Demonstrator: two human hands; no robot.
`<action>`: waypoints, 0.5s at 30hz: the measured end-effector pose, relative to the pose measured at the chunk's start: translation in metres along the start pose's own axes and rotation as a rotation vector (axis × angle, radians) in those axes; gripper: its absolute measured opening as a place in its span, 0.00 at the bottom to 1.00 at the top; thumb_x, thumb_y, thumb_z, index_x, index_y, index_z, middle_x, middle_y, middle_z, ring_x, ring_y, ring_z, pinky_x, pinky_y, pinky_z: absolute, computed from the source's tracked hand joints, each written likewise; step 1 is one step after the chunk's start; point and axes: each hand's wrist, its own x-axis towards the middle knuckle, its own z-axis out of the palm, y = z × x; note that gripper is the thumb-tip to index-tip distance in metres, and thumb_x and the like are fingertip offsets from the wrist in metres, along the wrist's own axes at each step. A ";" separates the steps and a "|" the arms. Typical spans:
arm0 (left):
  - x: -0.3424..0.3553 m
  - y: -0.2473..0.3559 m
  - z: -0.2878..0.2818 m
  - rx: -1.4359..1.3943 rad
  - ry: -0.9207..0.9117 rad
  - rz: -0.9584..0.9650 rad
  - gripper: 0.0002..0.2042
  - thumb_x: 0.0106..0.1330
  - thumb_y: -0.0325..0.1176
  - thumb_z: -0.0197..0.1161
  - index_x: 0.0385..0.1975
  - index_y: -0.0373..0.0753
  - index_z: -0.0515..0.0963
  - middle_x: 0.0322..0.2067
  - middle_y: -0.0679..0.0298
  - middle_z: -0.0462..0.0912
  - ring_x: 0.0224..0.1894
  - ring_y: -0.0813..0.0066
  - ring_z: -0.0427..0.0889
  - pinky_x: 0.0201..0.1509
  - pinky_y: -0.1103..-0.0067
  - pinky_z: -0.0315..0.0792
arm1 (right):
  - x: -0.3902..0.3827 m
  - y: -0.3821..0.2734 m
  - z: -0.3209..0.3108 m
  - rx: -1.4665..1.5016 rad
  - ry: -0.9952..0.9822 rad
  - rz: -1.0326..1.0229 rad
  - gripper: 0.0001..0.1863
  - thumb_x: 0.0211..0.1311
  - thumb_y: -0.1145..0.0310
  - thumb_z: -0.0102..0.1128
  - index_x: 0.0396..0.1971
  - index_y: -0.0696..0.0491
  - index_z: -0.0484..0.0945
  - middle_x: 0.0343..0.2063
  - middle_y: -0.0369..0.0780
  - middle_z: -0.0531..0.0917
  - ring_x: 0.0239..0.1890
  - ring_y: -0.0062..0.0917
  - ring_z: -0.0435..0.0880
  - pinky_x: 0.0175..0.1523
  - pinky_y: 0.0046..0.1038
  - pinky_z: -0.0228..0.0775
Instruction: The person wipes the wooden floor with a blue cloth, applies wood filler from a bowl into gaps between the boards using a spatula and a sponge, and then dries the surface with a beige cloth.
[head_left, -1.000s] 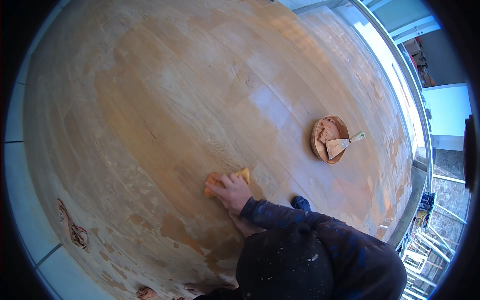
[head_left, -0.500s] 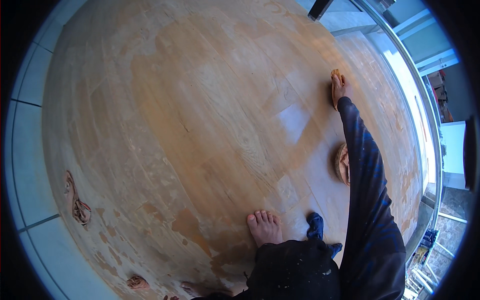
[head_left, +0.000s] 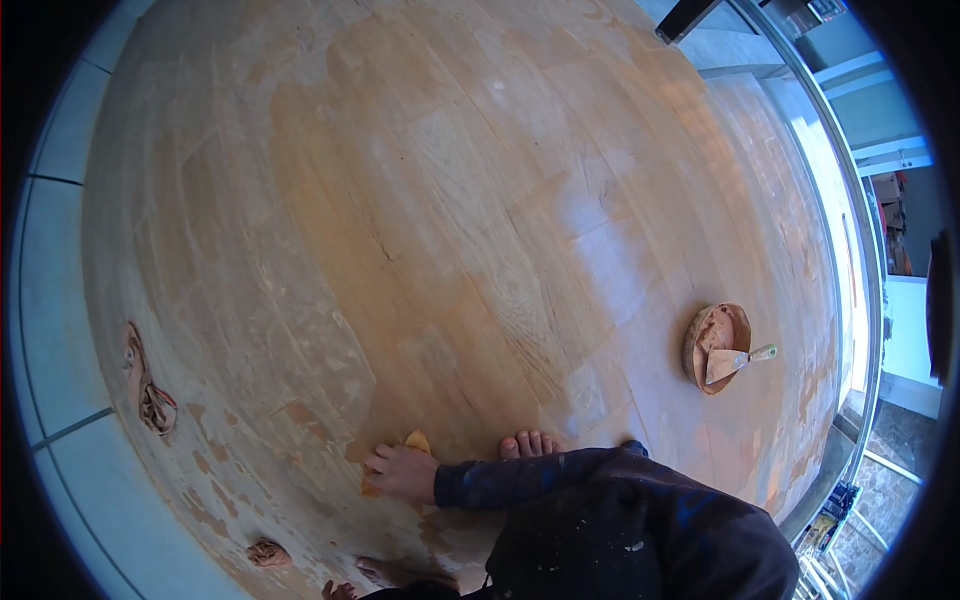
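Observation:
My right hand (head_left: 402,472) is pressed to the wood-plank floor (head_left: 470,330), left of my bare foot (head_left: 528,444). Its fingers are closed over an orange-yellow cloth (head_left: 418,440), whose corners stick out from under the palm. Only a few fingertips of my left hand (head_left: 338,591) show at the lower edge; they look spread, with nothing visible in them. To the right stands a round bowl (head_left: 690,350) of pinkish-brown paste (head_left: 714,327). A putty knife (head_left: 727,364) lies in it, its pale handle past the rim.
A crumpled, paste-stained rag (head_left: 150,390) and a brownish clump (head_left: 267,554) lie at the left. Pale tiles (head_left: 60,260) border the planks there. A metal-framed glass edge (head_left: 845,160) curves along the right, near a dark post (head_left: 685,20). Patchy residue covers the floor.
My right hand has swept with the cloth from the far right back to the near left, beside my foot. The arm has uncovered the bowl and putty knife.

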 end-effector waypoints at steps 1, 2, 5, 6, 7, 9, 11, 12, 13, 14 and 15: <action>0.011 -0.004 -0.022 0.017 0.039 0.002 0.17 0.75 0.48 0.55 0.51 0.41 0.77 0.38 0.61 0.81 0.39 0.67 0.79 0.44 0.69 0.73 | -0.009 -0.004 0.001 0.178 -0.022 -0.016 0.19 0.65 0.64 0.65 0.54 0.51 0.83 0.47 0.40 0.81 0.50 0.35 0.80 0.55 0.35 0.77; 0.018 -0.009 -0.047 0.033 0.077 -0.004 0.17 0.75 0.47 0.55 0.50 0.41 0.77 0.37 0.60 0.81 0.38 0.67 0.80 0.43 0.69 0.74 | -0.017 -0.009 0.002 0.361 -0.048 -0.032 0.18 0.67 0.63 0.67 0.54 0.51 0.83 0.48 0.40 0.82 0.52 0.35 0.81 0.56 0.36 0.76; 0.027 -0.031 -0.119 0.061 0.160 -0.085 0.16 0.74 0.47 0.57 0.49 0.40 0.77 0.35 0.60 0.81 0.36 0.66 0.80 0.42 0.69 0.74 | -0.022 0.048 -0.152 0.327 0.465 0.285 0.20 0.64 0.61 0.75 0.52 0.55 0.85 0.52 0.46 0.85 0.54 0.41 0.84 0.62 0.36 0.75; 0.025 -0.037 -0.140 0.067 0.147 -0.151 0.16 0.74 0.47 0.57 0.48 0.40 0.77 0.34 0.60 0.81 0.35 0.66 0.80 0.41 0.68 0.75 | -0.024 0.086 -0.202 0.294 0.663 0.429 0.21 0.65 0.62 0.75 0.53 0.58 0.84 0.51 0.49 0.86 0.52 0.42 0.85 0.60 0.34 0.76; 0.028 -0.035 -0.150 0.031 0.058 -0.270 0.16 0.74 0.46 0.58 0.48 0.40 0.77 0.33 0.60 0.81 0.35 0.65 0.80 0.40 0.68 0.75 | -0.033 0.135 -0.252 0.134 0.855 0.525 0.21 0.68 0.61 0.73 0.53 0.60 0.83 0.51 0.49 0.86 0.50 0.43 0.86 0.58 0.33 0.77; 0.036 -0.031 -0.147 -0.255 -0.269 -0.584 0.15 0.73 0.46 0.59 0.47 0.40 0.78 0.32 0.59 0.81 0.33 0.65 0.80 0.39 0.68 0.75 | -0.059 0.248 -0.356 -0.418 1.018 0.610 0.28 0.73 0.51 0.66 0.56 0.62 0.81 0.54 0.54 0.83 0.56 0.46 0.83 0.61 0.39 0.74; 0.038 -0.045 -0.124 0.122 0.008 -0.397 0.14 0.69 0.43 0.65 0.47 0.41 0.78 0.29 0.60 0.80 0.29 0.66 0.79 0.33 0.69 0.74 | -0.092 0.341 -0.446 -0.856 0.902 0.818 0.33 0.71 0.46 0.65 0.64 0.58 0.78 0.60 0.58 0.78 0.64 0.50 0.75 0.66 0.44 0.69; 0.047 -0.064 -0.111 0.131 0.071 -0.281 0.15 0.70 0.41 0.64 0.51 0.42 0.76 0.30 0.60 0.81 0.30 0.67 0.79 0.33 0.70 0.75 | -0.104 0.371 -0.479 -1.010 0.854 0.792 0.29 0.72 0.50 0.63 0.64 0.55 0.80 0.57 0.55 0.79 0.62 0.49 0.76 0.66 0.44 0.69; 0.024 -0.077 -0.129 0.120 0.201 -0.136 0.16 0.70 0.39 0.64 0.55 0.43 0.74 0.31 0.60 0.81 0.31 0.68 0.80 0.33 0.71 0.75 | -0.089 0.384 -0.447 -0.963 0.833 0.793 0.29 0.72 0.50 0.63 0.64 0.55 0.80 0.57 0.55 0.79 0.62 0.49 0.76 0.66 0.44 0.69; 0.000 -0.086 -0.122 0.100 0.267 -0.031 0.18 0.71 0.37 0.63 0.58 0.44 0.72 0.32 0.60 0.82 0.32 0.69 0.80 0.33 0.72 0.75 | -0.063 0.377 -0.412 -0.929 0.842 0.757 0.27 0.72 0.54 0.63 0.63 0.55 0.81 0.54 0.54 0.79 0.59 0.48 0.77 0.64 0.44 0.70; -0.020 -0.085 -0.120 0.084 0.306 0.021 0.20 0.72 0.35 0.62 0.62 0.46 0.70 0.33 0.60 0.83 0.32 0.70 0.81 0.33 0.72 0.75 | -0.038 0.362 -0.380 -0.891 0.860 0.723 0.25 0.71 0.58 0.63 0.62 0.54 0.82 0.51 0.52 0.80 0.56 0.47 0.78 0.62 0.43 0.71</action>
